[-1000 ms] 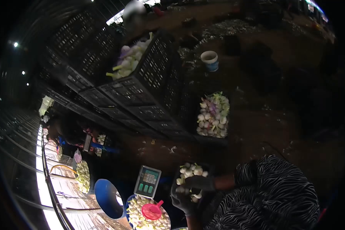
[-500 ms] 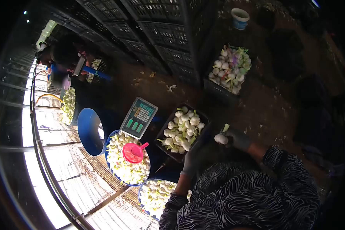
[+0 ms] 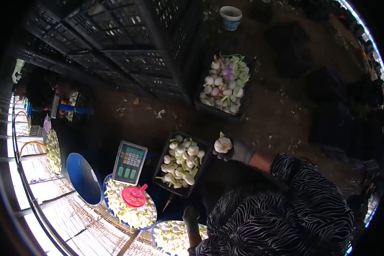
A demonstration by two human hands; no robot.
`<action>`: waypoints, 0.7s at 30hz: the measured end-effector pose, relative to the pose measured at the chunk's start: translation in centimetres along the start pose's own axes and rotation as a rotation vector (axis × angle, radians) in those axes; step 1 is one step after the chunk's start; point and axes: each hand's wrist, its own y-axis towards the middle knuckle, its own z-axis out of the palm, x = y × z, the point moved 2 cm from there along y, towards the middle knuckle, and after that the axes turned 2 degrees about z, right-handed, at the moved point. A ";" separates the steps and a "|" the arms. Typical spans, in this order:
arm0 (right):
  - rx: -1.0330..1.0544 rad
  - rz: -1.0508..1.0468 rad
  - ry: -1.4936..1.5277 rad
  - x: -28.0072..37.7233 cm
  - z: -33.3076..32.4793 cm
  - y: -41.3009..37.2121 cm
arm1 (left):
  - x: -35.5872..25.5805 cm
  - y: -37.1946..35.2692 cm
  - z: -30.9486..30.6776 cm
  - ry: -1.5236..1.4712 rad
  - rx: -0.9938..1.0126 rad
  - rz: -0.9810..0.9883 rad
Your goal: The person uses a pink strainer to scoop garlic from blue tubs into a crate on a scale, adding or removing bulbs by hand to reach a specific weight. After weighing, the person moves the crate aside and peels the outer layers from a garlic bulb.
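My right hand (image 3: 239, 152), in a dark grey glove, is closed around a garlic bulb (image 3: 222, 145) with a short green stem stub, held right of a black crate (image 3: 157, 178) of trimmed garlic bulbs (image 3: 184, 158). My left hand (image 3: 191, 215), also gloved, is low by my body, beside a blue-rimmed tub of pale garlic pieces (image 3: 175, 232). Its fingers look curled in; shadow hides whatever may be in them. A digital scale display (image 3: 130, 163) stands left of the crate. In front of it a pink plastic scoop-like dish (image 3: 133, 197) lies on another tub of pale garlic pieces (image 3: 126, 213).
A second crate of garlic bulbs (image 3: 224, 85) sits on the floor ahead, with a white-and-blue bucket (image 3: 231, 19) beyond. Tall stacked black crates (image 3: 136, 64) rise ahead left. A blue barrel (image 3: 84, 178) stands at left; another person (image 3: 42, 91) works farther off.
My left hand has drawn back from the crate toward my body. My right hand has raised the garlic bulb and turned it. The view has swung right, shifting the surroundings left.
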 end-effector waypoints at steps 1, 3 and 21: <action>-0.023 -0.025 0.007 0.4 0.2 -0.2 | 0.6 -0.3 -0.3 0.049 0.009 0.074; -0.134 -0.147 -0.193 1.5 1.8 -1.5 | 1.5 -1.0 -0.8 0.152 0.026 0.222; -0.018 -0.584 -0.659 -2.8 16.2 -9.1 | -21.7 -11.5 6.6 0.005 0.526 0.514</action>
